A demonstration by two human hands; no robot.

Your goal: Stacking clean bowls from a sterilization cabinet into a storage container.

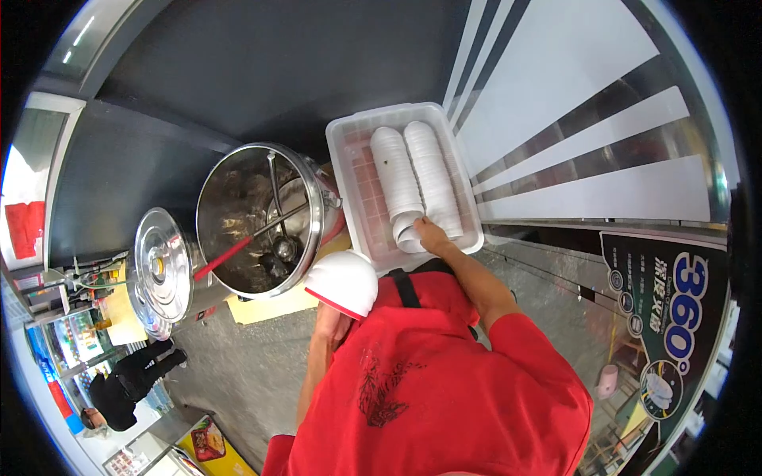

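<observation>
My left hand (333,324) is under a small stack of white bowls (344,282) with a red rim at the bottom one, held against my body. My right hand (431,234) grips a white bowl (409,238) at the near end of a row inside a translucent plastic crate (370,238). Two long rows of nested white bowls (396,172) lie on their sides in the crate. A dark speck shows on one bowl of the left row. The fingers of my left hand are partly hidden by the stack.
Left of the crate stands a large steel pot (312,238) with a ladle (284,247) and a red-handled utensil (223,257) in it. A round metal lid (164,265) is beyond it. A striped wall (571,119) borders the right. A person in black (122,387) is at lower left.
</observation>
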